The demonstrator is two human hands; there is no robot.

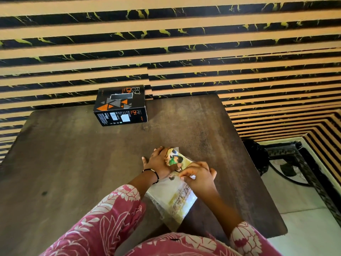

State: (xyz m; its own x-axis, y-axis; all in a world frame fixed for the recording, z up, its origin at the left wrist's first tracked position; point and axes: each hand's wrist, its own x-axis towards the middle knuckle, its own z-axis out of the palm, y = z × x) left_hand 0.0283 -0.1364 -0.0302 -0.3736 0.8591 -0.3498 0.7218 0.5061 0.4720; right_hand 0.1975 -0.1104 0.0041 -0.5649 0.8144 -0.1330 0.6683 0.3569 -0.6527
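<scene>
Now we have both hands on a plastic packet (171,198), pale yellow and white with printed pictures. It lies on the dark wooden table (73,154), right of the middle, and runs from close to the near edge towards the centre. Its near part lies flat on the wood, while its far end is bunched and lifted.

Our left hand (158,159) sits at that far end with its fingers curled over the crumpled plastic, gripping it; the thumb sticks out to the left, over the table. A black beaded bracelet (156,175) circles this wrist. Our right hand (198,177) is just beside the left, towards the near edge, and pinches a fold of the packet between the thumb and the bent fingertips. Both forearms come in from the near edge in pink sleeves (103,218) with a white floral print.

Well apart from the packet, a black box (120,106) with orange triangles stands at the far edge, left of the middle, hard against the striped wall (184,52). Past the right edge of the table, pale floor tiles (304,209) show.
</scene>
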